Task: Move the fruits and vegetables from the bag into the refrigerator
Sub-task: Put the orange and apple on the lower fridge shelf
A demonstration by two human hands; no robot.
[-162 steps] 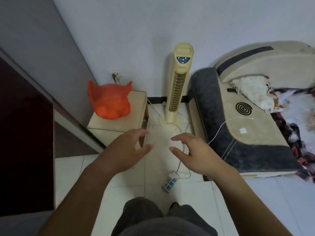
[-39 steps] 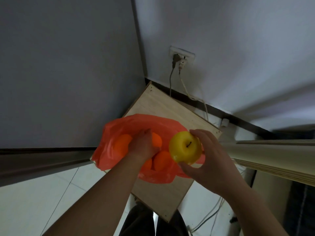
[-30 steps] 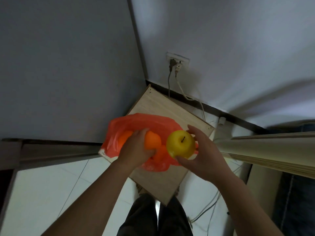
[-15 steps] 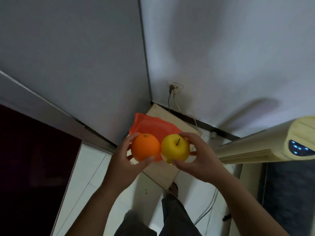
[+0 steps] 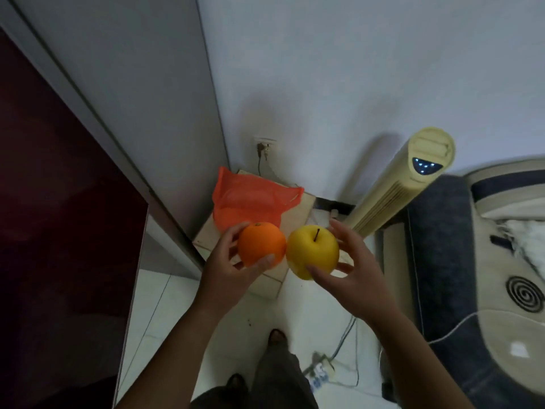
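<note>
My left hand (image 5: 225, 273) grips an orange (image 5: 261, 246), and my right hand (image 5: 358, 270) grips a yellow apple (image 5: 314, 250) with its stem up. The two fruits touch side by side at mid-frame, held above the floor. Behind them the orange plastic bag (image 5: 246, 205) slumps on a small wooden cabinet (image 5: 299, 206) in the corner; more orange fruit shows dimly through it. The refrigerator (image 5: 67, 216) fills the left side, its dark red door shut and its grey side panel facing the bag.
A cream tower fan (image 5: 407, 184) stands right of the cabinet. A grey and beige sofa (image 5: 477, 261) with a white cable across it takes the right side. A power strip (image 5: 320, 371) and cables lie on the white tiled floor near my feet.
Both hands have lifted out of the bag, the left now holding an orange and the right still holding the apple. I have drawn back from the cabinet, so the refrigerator door and fan came into sight.
</note>
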